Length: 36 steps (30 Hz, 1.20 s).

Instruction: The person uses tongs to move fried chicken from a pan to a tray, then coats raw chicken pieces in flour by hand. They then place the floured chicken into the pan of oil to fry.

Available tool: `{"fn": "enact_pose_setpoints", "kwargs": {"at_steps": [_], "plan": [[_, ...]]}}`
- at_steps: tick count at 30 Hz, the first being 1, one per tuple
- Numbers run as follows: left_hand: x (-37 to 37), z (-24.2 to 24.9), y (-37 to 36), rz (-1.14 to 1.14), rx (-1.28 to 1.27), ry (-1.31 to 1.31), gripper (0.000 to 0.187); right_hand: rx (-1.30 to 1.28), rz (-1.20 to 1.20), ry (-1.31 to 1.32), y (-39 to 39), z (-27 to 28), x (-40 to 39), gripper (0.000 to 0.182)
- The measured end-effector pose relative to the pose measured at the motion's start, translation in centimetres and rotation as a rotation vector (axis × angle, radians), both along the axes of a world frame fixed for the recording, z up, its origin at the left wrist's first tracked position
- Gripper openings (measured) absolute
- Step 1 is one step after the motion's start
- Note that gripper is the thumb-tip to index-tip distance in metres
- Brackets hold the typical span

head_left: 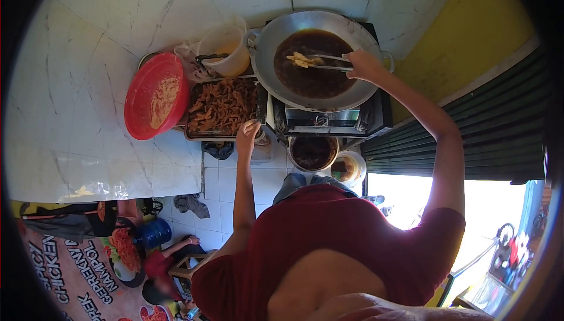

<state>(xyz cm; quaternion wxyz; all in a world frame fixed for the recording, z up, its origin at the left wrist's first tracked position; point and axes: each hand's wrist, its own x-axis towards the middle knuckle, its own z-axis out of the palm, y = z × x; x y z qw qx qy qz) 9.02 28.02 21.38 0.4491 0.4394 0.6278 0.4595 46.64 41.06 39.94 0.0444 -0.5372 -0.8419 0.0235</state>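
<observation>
Right hand (pixel 363 65) closed around one pair of metal tongs (pixel 329 62), held over the dark oil of one wide metal wok (pixel 317 59) on the stove (pixel 329 118) at far centre. Tong tips clamped on one pale yellow, ragged piece of battered food (pixel 302 60), just above or at the oil surface; cannot tell which. Left hand (pixel 247 131) resting with fingers loosely bent on the near right corner of one metal tray (pixel 223 106), gripping nothing. Tray heaped with golden-brown, crinkled fried strips, just left of the wok. One red basin (pixel 155 94) left of the tray, holding pale shredded bits. One cream bucket (pixel 224 49) beyond the tray. Two smaller pots (pixel 313 151) below the stove, near the person's body.
</observation>
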Motion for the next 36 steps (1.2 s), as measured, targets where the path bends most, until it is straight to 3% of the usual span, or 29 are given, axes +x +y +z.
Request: {"fn": "enact_pose_setpoints", "kwargs": {"at_steps": [3, 6, 15, 20, 28, 36], "plan": [[0.1, -0.2, 0.0, 0.000, 0.006, -0.027, 0.052, -0.068, -0.004, -0.051, 1.2, -0.5, -0.5, 0.056], [0.0, -0.2, 0.0, 0.001, 0.003, -0.014, 0.053, 0.039, 0.043, 0.005, 1.6, -1.0, -0.5, 0.035], [0.0, -0.8, 0.1, 0.020, 0.009, -0.025, 0.052, -0.063, -0.069, -0.011, 3.7, -0.8, 0.8, 0.051], [0.0, -0.9, 0.1, 0.031, 0.017, -0.059, 0.047, -0.296, -0.130, -0.003, 4.7, -0.3, 0.3, 0.052], [0.0, -0.7, 0.1, 0.029, 0.011, -0.025, 0.051, -0.212, -0.003, 0.048, 3.9, -1.5, -1.7, 0.056], [0.0, -0.2, 0.0, 0.019, 0.009, -0.010, 0.050, -0.277, 0.084, -0.003, -0.1, 1.3, -1.8, 0.060]]}}
